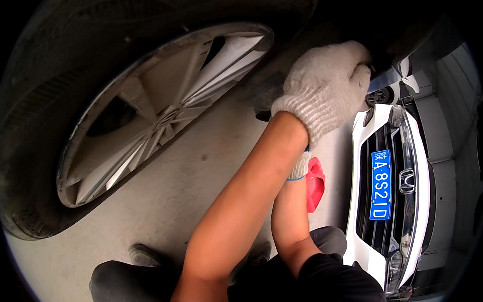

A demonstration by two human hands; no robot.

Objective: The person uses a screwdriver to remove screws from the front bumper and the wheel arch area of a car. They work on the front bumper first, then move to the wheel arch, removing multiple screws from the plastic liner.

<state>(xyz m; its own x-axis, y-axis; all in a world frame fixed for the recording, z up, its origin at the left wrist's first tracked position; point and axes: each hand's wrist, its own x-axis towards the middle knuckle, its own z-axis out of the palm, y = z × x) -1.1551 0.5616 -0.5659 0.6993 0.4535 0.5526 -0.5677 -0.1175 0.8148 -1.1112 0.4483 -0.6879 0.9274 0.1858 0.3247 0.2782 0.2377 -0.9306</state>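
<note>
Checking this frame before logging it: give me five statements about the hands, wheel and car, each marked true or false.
1. Both hands wear white knit gloves. True: the left hand is gloved, and the glove cuff of the right hand shows behind the left forearm.
2. The left hand rests on the floor. False: it is raised to the dark underside of the car body beside the wheel.
3. The wheel has a silver spoked rim. True.
4. A black car stands at the right. False: the car there is white, with a blue plate.
5. The red thing lies on top of the tyre. False: it is low by the right wrist, over the floor.
</note>
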